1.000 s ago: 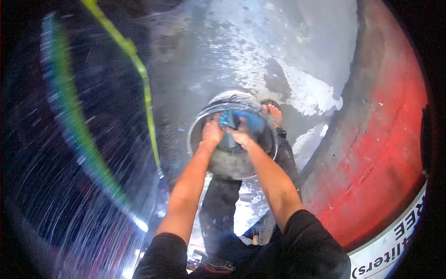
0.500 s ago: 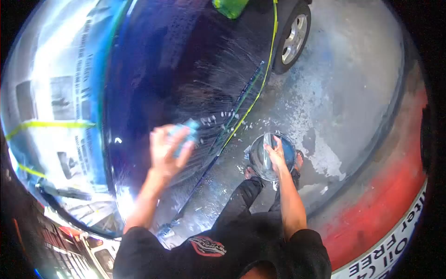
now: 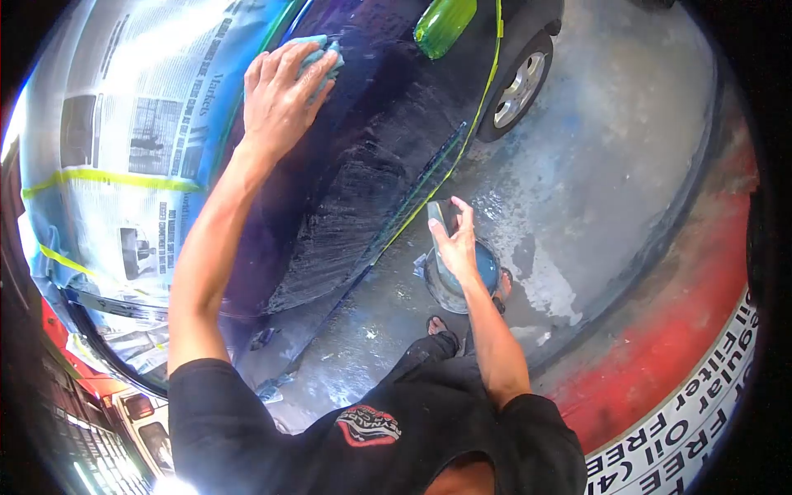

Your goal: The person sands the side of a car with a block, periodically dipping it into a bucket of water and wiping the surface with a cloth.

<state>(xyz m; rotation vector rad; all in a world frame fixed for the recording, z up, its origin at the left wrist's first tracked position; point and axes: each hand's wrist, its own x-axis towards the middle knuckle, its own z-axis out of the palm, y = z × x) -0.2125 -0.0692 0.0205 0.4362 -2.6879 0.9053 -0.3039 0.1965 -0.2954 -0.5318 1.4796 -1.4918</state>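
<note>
My left hand (image 3: 280, 103) is closed round a light blue sponge (image 3: 320, 56), up at the top of a dark blue car panel (image 3: 355, 157) beside its taped edge. In my right hand (image 3: 458, 247) is a flat grey block (image 3: 437, 216), gripped between thumb and fingers. It looks like a sanding block, and part of it is hidden by the hand. Below that hand a bucket (image 3: 490, 268) stands on the floor by my feet. Whitish wet streaks cover the panel's lower part.
Newspaper (image 3: 153, 153) and yellow tape (image 3: 124, 178) mask the car on the left. A green-yellow part (image 3: 445, 26) shows at the top, with a wheel (image 3: 521, 87) to its right. Red floor paint and a lettered sign (image 3: 685, 429) lie at right.
My left hand has moved up and away along the panel with the sponge. My right hand has risen slightly left with the block. Splashing drops near the panel's lower edge no longer show.
</note>
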